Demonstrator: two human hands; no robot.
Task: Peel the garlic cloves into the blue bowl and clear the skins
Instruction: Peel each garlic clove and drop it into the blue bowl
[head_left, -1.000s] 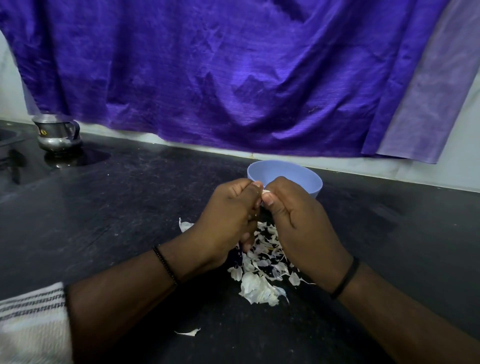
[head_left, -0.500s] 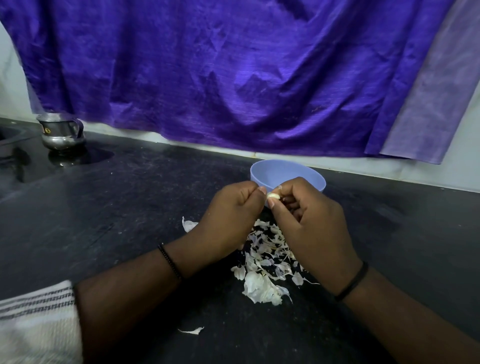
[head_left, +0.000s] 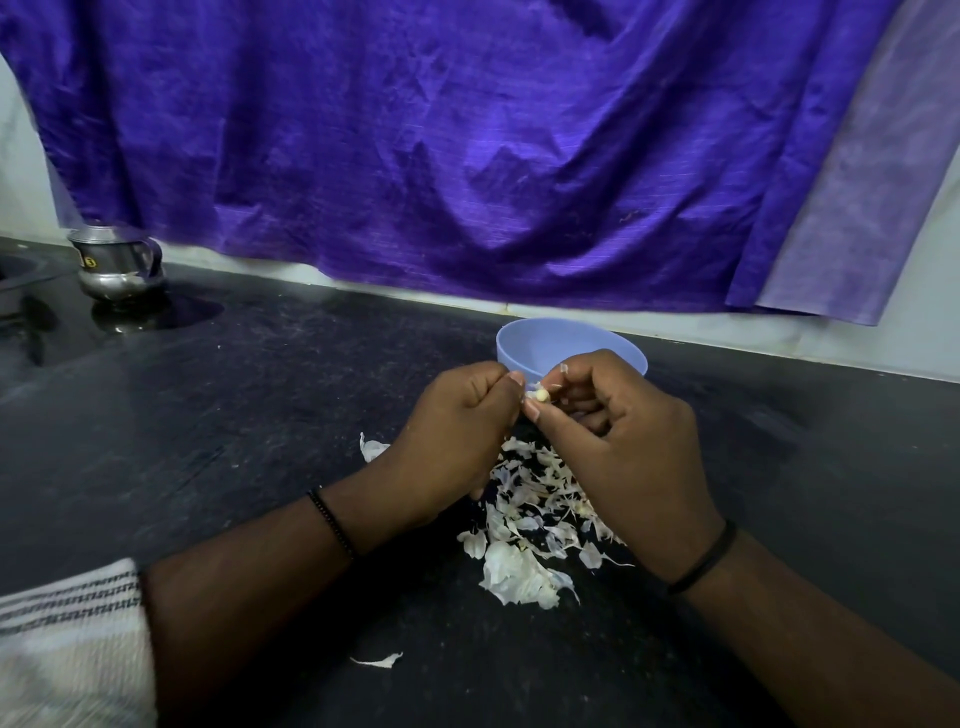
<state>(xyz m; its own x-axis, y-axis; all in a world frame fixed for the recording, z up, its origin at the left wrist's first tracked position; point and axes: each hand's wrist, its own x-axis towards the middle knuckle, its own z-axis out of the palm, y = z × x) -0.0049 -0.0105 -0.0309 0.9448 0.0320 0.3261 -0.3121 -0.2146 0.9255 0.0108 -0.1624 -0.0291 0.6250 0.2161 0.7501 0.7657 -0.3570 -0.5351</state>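
On the black countertop (head_left: 260, 415), both hands meet just in front of the blue bowl (head_left: 545, 343), which stands near the wall under a hanging purple cloth (head_left: 467, 156). The left hand (head_left: 457, 436) has its fingers curled, with thumb and forefinger pinching at the garlic clove (head_left: 540, 396). The right hand (head_left: 623, 447) also has curled fingers and pinches the same clove from the other side; a thin strip of skin appears to stick out beside the right forefinger, though it is too small to confirm. The clove sits between the two sets of fingertips, above the counter and level with the bowl's near rim. The bowl's contents are hidden by its wall.

A pile of garlic skins (head_left: 530, 525) lies on the counter directly beneath and behind the hands. One loose skin (head_left: 378, 661) lies apart, nearer the viewer. A steel pot (head_left: 117, 265) stands at the far left. A striped sleeve (head_left: 67, 639) covers the left upper forearm. Each wrist carries a dark band.
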